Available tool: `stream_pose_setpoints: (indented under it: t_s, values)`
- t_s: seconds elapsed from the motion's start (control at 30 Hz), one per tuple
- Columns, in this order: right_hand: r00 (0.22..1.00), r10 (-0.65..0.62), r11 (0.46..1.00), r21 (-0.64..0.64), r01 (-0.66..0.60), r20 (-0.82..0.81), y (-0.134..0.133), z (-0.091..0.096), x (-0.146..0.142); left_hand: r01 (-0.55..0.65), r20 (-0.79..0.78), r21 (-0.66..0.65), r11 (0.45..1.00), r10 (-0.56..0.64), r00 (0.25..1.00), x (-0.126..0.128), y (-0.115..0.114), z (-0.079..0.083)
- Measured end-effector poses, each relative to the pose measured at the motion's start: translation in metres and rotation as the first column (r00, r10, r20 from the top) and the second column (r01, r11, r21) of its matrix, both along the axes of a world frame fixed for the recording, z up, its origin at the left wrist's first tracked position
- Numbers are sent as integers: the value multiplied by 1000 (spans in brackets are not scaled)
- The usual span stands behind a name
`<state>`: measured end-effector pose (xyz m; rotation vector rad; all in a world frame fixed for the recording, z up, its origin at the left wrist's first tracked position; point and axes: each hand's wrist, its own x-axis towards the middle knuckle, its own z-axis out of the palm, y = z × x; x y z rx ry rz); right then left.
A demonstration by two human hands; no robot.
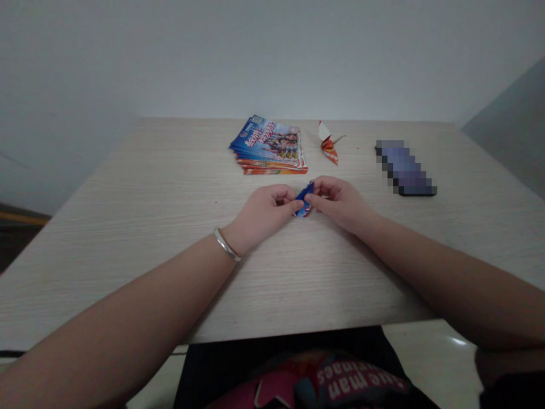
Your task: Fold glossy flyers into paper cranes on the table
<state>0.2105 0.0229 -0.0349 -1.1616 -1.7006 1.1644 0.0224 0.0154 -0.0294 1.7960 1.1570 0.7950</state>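
A small piece of blue folded paper (pixel 305 205) is held between my two hands, above the middle of the table. My left hand (pixel 272 209) pinches its left side between thumb and fingers, and a silver bangle circles that wrist. On the other side, my right hand (pixel 338 200) grips the paper with thumb and fingertips. White and pink print shows along the paper's lower edge; my fingers hide part of its folds. Just beyond my hands stands an orange and white folded paper crane (pixel 327 144).
A fanned stack of blue and orange printed leaflets (pixel 268 145) lies behind my left hand. To the right rests a dark phone (pixel 406 168) with its screen blurred out. The wood-grain table (pixel 140 227) meets a pale wall at its far edge.
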Motion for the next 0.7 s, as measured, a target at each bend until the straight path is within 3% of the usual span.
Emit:
stream_pose_setpoints:
  t_s: [0.13,0.27,0.7]
  values:
    - [998,-3,999,-45,0,-66,1,-2,0,35,-6,-6,999,-35,999,1,-1,0]
    - [980,61,988,-129,-86,-190,2,-1,1,130,-116,71,989,-121,986,1,0,-1]
    - [976,2,999,-49,-13,-219,-2,0,-1,130,-157,93,987,-114,981,2,0,-4]
